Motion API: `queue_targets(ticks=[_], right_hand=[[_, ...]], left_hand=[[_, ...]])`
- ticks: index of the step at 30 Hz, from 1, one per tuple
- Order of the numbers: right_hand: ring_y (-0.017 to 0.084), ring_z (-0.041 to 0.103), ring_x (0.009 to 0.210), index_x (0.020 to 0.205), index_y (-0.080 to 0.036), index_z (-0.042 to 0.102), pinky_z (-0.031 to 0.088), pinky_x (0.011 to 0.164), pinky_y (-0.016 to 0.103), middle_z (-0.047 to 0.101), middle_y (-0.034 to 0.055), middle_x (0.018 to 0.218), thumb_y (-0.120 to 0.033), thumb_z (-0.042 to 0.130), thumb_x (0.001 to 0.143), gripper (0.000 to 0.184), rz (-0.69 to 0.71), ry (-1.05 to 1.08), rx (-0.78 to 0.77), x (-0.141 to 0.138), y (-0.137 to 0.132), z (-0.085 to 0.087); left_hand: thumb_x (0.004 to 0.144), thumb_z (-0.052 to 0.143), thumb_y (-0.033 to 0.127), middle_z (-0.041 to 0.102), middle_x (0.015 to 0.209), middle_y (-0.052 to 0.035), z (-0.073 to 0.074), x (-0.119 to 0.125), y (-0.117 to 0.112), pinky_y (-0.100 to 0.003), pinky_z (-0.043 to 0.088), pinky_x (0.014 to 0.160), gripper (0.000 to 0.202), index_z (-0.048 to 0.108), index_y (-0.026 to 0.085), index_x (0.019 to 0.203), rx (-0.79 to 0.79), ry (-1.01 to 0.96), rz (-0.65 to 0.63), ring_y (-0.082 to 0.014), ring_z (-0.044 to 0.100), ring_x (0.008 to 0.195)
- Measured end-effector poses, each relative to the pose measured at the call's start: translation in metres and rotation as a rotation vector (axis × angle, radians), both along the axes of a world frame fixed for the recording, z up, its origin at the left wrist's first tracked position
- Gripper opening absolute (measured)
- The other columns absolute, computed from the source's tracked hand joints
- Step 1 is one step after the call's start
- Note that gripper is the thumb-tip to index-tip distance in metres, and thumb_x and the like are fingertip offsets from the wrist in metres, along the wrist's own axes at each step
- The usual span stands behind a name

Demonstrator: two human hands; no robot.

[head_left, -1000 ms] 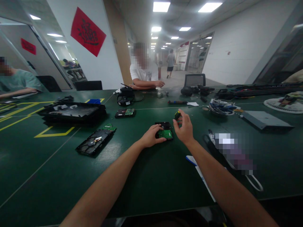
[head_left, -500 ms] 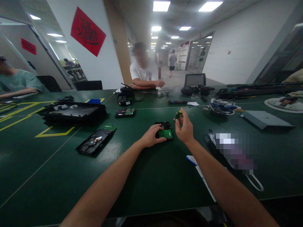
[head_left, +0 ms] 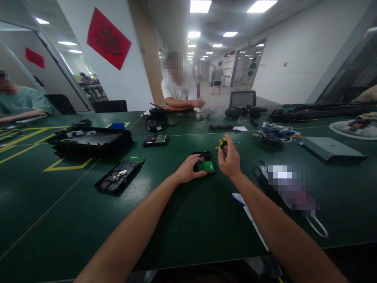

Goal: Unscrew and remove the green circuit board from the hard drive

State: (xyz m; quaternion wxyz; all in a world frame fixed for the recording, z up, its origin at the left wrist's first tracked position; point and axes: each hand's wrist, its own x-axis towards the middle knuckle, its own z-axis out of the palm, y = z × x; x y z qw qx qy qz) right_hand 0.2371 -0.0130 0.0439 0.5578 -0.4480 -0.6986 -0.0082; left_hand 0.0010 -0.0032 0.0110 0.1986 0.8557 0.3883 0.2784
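A hard drive [head_left: 207,167] lies on the green table with its green circuit board facing up. My left hand [head_left: 190,169] grips it from the left, thumb at the near edge and fingers over the far part, covering some of it. Just to the right, my right hand [head_left: 229,159] is closed on a screwdriver [head_left: 223,143] with a short yellow-and-black handle. The handle stands tilted between thumb and fingers. Its tip is too small to make out, close to the drive's right edge.
Left of my hands lie an opened black casing [head_left: 118,177], another hard drive [head_left: 155,140] and black trays [head_left: 91,139]. To the right are a pouch with a strap [head_left: 291,188], a grey metal box [head_left: 334,148] and bundled cables [head_left: 277,132]. A person [head_left: 179,88] sits opposite.
The screwdriver handle has turned in my right hand, showing more of its yellow side. My left hand and the hard drive have stayed put. A walking person in the background has shifted right.
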Motion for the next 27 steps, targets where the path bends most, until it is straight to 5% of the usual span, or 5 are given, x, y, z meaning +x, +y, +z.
queue_targets(ticks=[6, 27], right_hand=[[0.026, 0.067, 0.094, 0.152, -0.025, 0.043, 0.065, 0.080, 0.047, 0.061, 0.0148, 0.129, -0.038, 0.062, 0.096, 0.061, -0.074, -0.020, 0.043, -0.0014, -0.0034, 0.0062], [0.023, 0.067, 0.091, 0.153, -0.024, 0.042, 0.066, 0.076, 0.041, 0.060, 0.0134, 0.124, -0.031, 0.061, 0.096, 0.061, -0.040, -0.032, 0.052, -0.0020, -0.0058, 0.0085]], left_hand=[[0.079, 0.082, 0.054, 0.050, 0.155, -0.0131, 0.0016, 0.0000, -0.0012, -0.053, 0.036, 0.123, 0.063, 0.063, 0.024, 0.132, -0.001, -0.009, -0.011, -0.0329, 0.042, 0.148], [0.080, 0.081, 0.055, 0.050, 0.154, -0.0150, 0.0017, -0.0003, -0.0013, -0.053, 0.037, 0.122, 0.065, 0.063, 0.023, 0.133, 0.005, -0.009, -0.012, -0.0335, 0.042, 0.148]])
